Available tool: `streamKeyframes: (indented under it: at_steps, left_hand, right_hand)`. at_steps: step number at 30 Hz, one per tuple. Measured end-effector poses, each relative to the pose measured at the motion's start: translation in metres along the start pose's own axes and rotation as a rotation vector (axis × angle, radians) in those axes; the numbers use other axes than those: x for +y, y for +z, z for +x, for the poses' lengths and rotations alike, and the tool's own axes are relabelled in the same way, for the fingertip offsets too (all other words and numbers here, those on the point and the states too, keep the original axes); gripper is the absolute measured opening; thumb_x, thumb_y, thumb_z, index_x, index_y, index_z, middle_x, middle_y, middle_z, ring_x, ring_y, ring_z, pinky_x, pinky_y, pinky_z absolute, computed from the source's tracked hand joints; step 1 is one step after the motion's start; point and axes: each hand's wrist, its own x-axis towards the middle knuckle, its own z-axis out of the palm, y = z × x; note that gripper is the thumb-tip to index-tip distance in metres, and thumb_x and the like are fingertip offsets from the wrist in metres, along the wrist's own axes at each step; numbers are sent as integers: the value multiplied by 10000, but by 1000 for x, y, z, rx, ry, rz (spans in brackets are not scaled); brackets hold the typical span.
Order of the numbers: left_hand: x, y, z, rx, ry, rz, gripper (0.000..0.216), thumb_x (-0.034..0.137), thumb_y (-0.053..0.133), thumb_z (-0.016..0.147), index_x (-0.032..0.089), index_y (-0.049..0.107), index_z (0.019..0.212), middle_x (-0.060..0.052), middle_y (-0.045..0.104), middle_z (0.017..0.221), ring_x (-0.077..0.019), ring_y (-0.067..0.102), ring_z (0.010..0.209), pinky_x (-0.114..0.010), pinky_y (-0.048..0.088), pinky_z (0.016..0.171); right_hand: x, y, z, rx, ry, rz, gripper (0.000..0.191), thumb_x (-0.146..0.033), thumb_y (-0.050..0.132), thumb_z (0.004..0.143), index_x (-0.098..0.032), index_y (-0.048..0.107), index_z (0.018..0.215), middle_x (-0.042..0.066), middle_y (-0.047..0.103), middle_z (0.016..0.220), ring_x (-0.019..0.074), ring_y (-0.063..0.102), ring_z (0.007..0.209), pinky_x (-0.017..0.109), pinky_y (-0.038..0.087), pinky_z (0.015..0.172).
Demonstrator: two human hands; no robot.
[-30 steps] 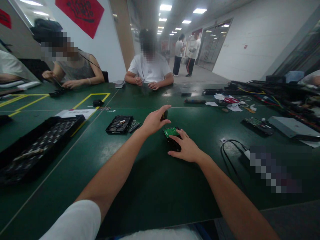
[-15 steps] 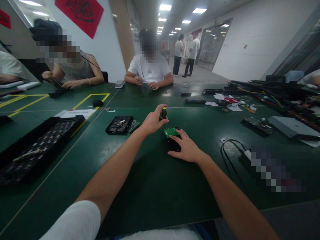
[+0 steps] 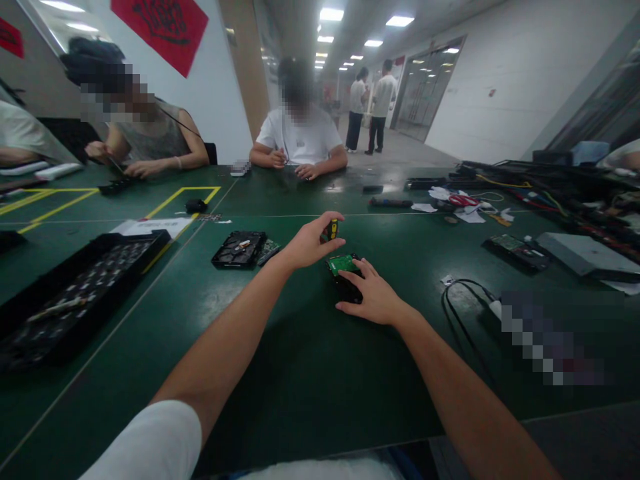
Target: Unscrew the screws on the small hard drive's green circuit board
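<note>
My left hand (image 3: pixel 311 243) grips a screwdriver (image 3: pixel 333 229) by its black and yellow handle, just above the far end of a hard drive (image 3: pixel 342 265). The handle is tilted, and I cannot make out the shaft. That drive lies on the green table, its green circuit board facing up. My right hand (image 3: pixel 379 295) holds the drive from the right, with fingers over the board's edge and the thumb at the near end. To the left rests another black drive (image 3: pixel 239 249), with a loose circuit board (image 3: pixel 269 252) beside it.
A long black tray (image 3: pixel 90 280) holding small parts stands at the left. On the right are another hard drive (image 3: pixel 517 252), a grey metal box (image 3: pixel 590 255), a looped cable (image 3: pixel 453 310) and a heap of cables (image 3: pixel 560 190). Two people sit across the table.
The screwdriver has gone from nearly upright to tilted, its handle turning to show its yellow-marked side. My left fingers have shifted slightly right. My right hand and the drive have stayed put.
</note>
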Motion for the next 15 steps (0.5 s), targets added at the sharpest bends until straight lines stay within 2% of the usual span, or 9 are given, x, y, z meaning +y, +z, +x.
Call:
streamKeyframes:
  at_steps: [3, 6, 11, 15]
  left_hand:
    - [3, -2, 2, 77, 22, 137, 450, 326, 752, 869, 269, 606, 1290, -60, 633, 1106, -216, 635, 947, -348, 545, 837]
    - [3, -4, 4, 87, 14, 163, 454, 239, 719, 876, 274, 614, 1316, -62, 638, 1098, -214, 636, 924, -372, 541, 875]
    - [-1, -5, 3, -2, -1, -17, 582, 103, 600, 901, 267, 488, 1449, -62, 700, 1131, -200, 684, 1000, -379, 529, 955]
    - [0, -6, 2, -58, -15, -133, 550, 118, 561, 938, 271, 475, 1459, -76, 695, 1192, -190, 697, 1052, -361, 541, 956]
  right_hand:
    - [0, 0, 0, -1, 0, 0, 932, -808, 643, 809, -264, 479, 1548, 158, 290, 1667, 450, 193, 1563, 618, 266, 1242]
    - [1, 1, 0, 1, 0, 7, 919, -810, 635, 814, -283, 476, 1550, 140, 284, 1675, 448, 188, 1565, 630, 270, 1236]
    - [3, 2, 0, 8, -8, 4, 918, -806, 635, 817, -285, 469, 1554, 139, 290, 1674, 446, 184, 1566, 631, 258, 1240]
    - [3, 2, 0, 3, -3, 1, 919, -805, 636, 817, -280, 471, 1554, 140, 297, 1671, 446, 180, 1568, 625, 258, 1241]
